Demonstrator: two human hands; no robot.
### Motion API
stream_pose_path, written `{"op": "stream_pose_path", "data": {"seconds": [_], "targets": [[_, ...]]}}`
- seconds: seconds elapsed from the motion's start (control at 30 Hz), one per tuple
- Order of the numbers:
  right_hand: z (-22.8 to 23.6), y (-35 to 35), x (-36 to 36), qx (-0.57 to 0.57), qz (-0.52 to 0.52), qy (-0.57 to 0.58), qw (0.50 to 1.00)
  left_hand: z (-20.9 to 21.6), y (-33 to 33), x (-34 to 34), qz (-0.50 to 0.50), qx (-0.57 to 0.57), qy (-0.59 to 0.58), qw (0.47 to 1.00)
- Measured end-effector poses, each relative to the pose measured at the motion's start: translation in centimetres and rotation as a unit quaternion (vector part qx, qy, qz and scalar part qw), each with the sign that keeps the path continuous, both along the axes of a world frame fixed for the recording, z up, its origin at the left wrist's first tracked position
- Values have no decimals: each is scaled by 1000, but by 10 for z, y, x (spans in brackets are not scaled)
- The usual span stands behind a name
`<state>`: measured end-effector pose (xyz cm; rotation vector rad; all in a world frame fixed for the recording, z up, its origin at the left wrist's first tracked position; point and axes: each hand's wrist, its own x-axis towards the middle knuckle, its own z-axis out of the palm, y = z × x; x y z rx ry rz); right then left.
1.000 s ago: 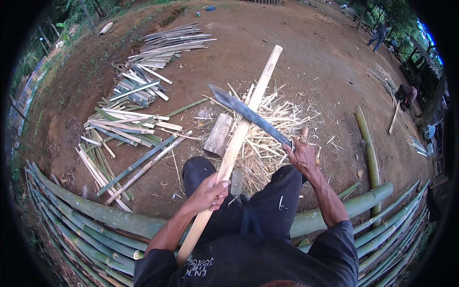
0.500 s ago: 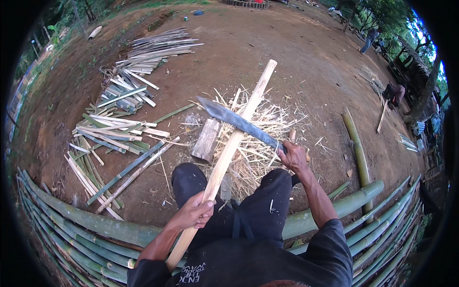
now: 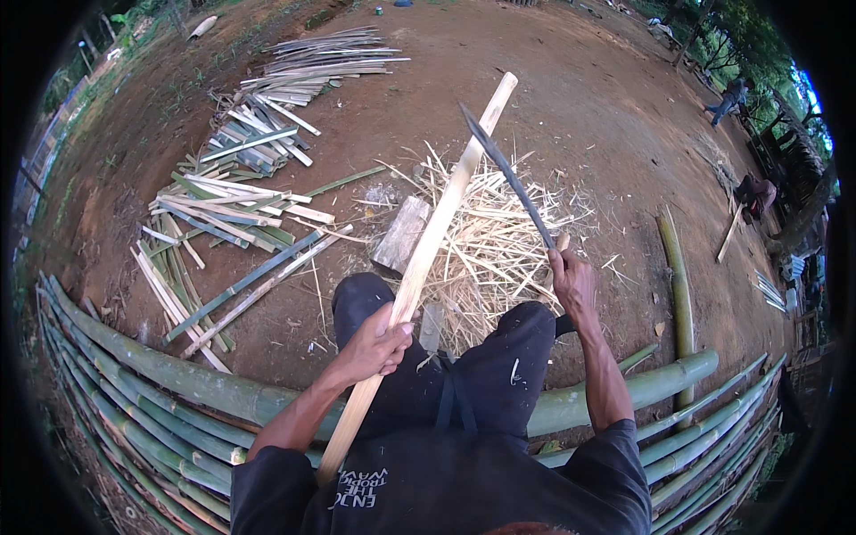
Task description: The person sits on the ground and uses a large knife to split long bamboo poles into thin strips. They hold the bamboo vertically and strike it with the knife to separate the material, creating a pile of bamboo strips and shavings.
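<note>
My left hand (image 3: 374, 348) is wrapped around the lower part of a long, pale, split bamboo slat (image 3: 439, 227), which slants up and away to the right. In my right hand (image 3: 573, 287) is the handle of a machete with a long dark blade (image 3: 522, 192). That blade crosses the slat close to its far end, its tip pointing up and left; whether it touches the wood I cannot tell. Beyond my knees lies a heap of pale shavings (image 3: 490, 245). Beside the heap, left of the slat, sits a short wooden block (image 3: 401, 234).
Piles of split bamboo strips (image 3: 223, 209) spread over the dirt at left. Thick green bamboo poles (image 3: 205, 374) run across behind my legs. A bamboo length (image 3: 679, 294) lies at right. Two people are farther off, one walking (image 3: 731, 100), one bent low (image 3: 756, 194).
The machete has moved toward the slat's far end, its blade turned more edge-on and steeper. My right hand has shifted slightly right; the left keeps its grip. The view has tilted slightly.
</note>
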<state>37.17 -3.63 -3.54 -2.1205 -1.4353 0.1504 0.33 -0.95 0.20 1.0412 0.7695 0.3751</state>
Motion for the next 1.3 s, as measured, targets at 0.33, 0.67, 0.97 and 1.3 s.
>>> {"op": "stream_pose_path", "data": {"seconds": [0.33, 0.67, 0.97, 1.3], "targets": [[-10, -3, -50, 79, 258, -136, 953, 8, 6, 19, 8, 38, -6, 999], [5, 10, -49, 46, 170, -121, 977, 16, -1, 14, 21, 5, -19, 1000], [1, 15, -45, 44, 169, -126, 977, 13, -4, 11, 18, -2, -4, 1000], [-6, 16, -18, 47, 152, -135, 978, 14, -22, -2, -27, 0, 28, 999]]}}
